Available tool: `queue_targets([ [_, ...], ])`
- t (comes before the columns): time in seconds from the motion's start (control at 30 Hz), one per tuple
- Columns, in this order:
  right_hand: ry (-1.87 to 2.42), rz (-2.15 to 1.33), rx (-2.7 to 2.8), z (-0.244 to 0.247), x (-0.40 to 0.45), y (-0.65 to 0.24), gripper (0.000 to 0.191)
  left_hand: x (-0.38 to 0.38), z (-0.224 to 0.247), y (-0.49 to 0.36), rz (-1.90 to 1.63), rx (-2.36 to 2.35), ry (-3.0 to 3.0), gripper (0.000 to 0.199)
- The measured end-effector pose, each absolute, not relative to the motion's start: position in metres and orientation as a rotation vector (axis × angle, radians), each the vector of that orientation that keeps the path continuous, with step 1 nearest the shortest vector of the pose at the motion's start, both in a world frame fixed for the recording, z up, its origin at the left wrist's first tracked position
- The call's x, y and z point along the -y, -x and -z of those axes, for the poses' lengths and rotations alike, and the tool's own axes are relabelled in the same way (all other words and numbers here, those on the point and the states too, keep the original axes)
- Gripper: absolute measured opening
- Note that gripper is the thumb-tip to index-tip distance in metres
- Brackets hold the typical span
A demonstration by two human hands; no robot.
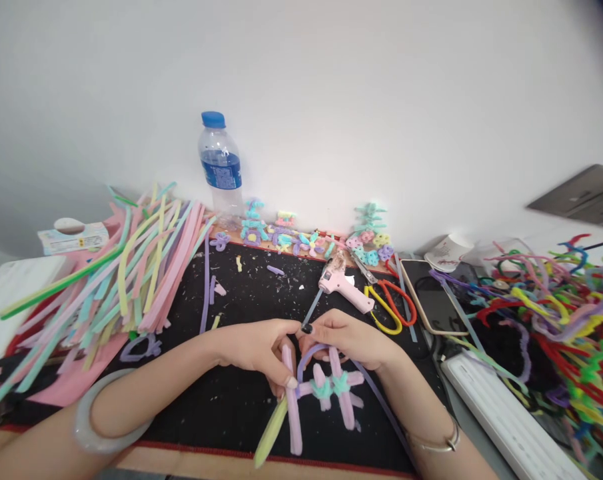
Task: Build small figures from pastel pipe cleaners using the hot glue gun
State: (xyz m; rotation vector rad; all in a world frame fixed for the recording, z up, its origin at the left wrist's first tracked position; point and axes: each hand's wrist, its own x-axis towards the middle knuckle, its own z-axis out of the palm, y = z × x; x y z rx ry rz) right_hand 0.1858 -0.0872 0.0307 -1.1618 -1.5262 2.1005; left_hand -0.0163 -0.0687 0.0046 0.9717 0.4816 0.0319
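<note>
My left hand [258, 350] pinches a pale pink pipe cleaner [294, 423] between thumb and fingers. A yellow-green pipe cleaner [270, 435] sticks out below the same fingers. Beside it, my right hand [348, 335] has its fingers closed on a thin purple pipe cleaner [305, 360], which curves around the pink piece near my left thumb. A long purple length also trails below my right wrist. Under my right hand is a lattice of short pink pipe cleaners [348, 413], bound at its crossings with teal pieces [340, 384]. My right fingertips are partly hidden.
A pink glue gun [348, 288] and yellow-and-red scissors [392, 303] lie beyond my hands on the black mat [241, 293]. Pipe cleaners are heaped at left [146, 267] and right [571, 333]. A bottle [221, 167], phone [434, 300] and white power strip [511, 417] surround the mat.
</note>
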Motion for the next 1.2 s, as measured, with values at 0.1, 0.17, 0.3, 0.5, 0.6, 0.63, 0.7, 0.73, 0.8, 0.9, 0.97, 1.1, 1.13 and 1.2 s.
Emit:
queue_targets([
  [0.1,1.15,-2.016,1.615,-0.035,0.085,-0.185,0.051,0.068,-0.004,0.016,-0.033,-0.475,-0.992,0.042],
  [0.17,1.142,-1.937,1.737,-0.039,0.085,-0.185,0.045,0.068,-0.004,0.016,-0.031,-0.476,-1.011,0.034],
  [0.3,1.188,-1.834,1.871,-0.046,0.08,-0.185,0.024,0.066,-0.004,0.017,0.002,-0.482,-1.055,0.02],
  [0.5,1.133,-1.929,1.691,-0.044,0.072,-0.192,0.025,0.061,-0.007,0.02,-0.054,-0.483,-0.968,0.04],
  [0.6,1.14,-1.897,1.483,-0.037,0.071,-0.197,0.036,0.058,-0.011,0.022,-0.14,-0.509,-0.89,0.045],
  [0.63,1.139,-1.884,1.409,-0.034,0.072,-0.198,0.041,0.057,-0.012,0.023,-0.171,-0.514,-0.868,0.046],
  [0.7,1.166,-1.813,1.328,-0.031,0.075,-0.2,0.043,0.055,-0.014,0.024,-0.242,-0.517,-0.828,0.045],
  [0.73,1.2,-1.758,1.345,-0.029,0.076,-0.201,0.041,0.054,-0.015,0.024,-0.281,-0.517,-0.81,0.044],
  [0.8,1.288,-1.599,1.445,-0.027,0.08,-0.202,0.033,0.053,-0.016,0.025,-0.365,-0.521,-0.776,0.041],
  [0.9,1.352,-1.266,1.639,-0.025,0.086,-0.2,0.028,0.052,-0.015,0.026,-0.482,-0.546,-0.735,0.037],
  [0.97,1.318,-1.058,1.774,-0.024,0.091,-0.197,0.025,0.053,-0.014,0.026,-0.532,-0.573,-0.722,0.034],
  [1.1,1.194,-0.876,1.977,-0.022,0.099,-0.185,0.015,0.055,-0.014,0.022,-0.594,-0.598,-0.728,0.029],
  [1.13,1.19,-0.853,1.987,-0.021,0.1,-0.182,0.013,0.056,-0.013,0.02,-0.604,-0.601,-0.738,0.03],
  [1.2,1.227,-0.816,1.963,-0.019,0.101,-0.177,0.011,0.057,-0.012,0.017,-0.631,-0.626,-0.788,0.03],
])
